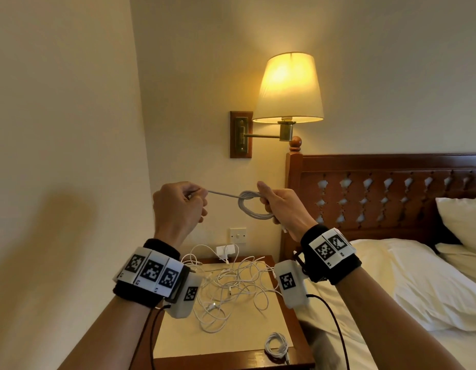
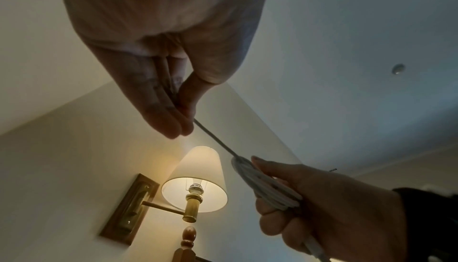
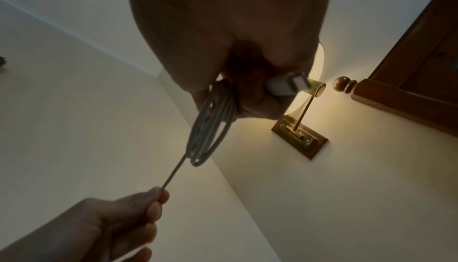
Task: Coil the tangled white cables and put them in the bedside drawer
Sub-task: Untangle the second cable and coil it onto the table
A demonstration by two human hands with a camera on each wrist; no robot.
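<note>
Both hands are raised in front of the wall lamp. My right hand [image 1: 271, 202] grips a coil of white cable [image 1: 251, 206], and a connector plug [image 3: 288, 85] sticks out below its fingers. A straight stretch of the same cable [image 1: 222, 194] runs left to my left hand [image 1: 190, 197], which pinches its end between thumb and fingers. Below, a tangle of white cables [image 1: 233, 284] lies spread on the bedside table [image 1: 175, 340]. A small coiled white cable [image 1: 277, 345] lies near the table's front right corner. The drawer is out of sight.
A lit wall lamp [image 1: 289, 88] hangs just behind the hands. A white charger [image 1: 227, 251] sits in the socket above the table. The bed [image 1: 391, 284] with pillows and a wooden headboard [image 1: 378, 193] adjoins the table's right side; the wall closes the left.
</note>
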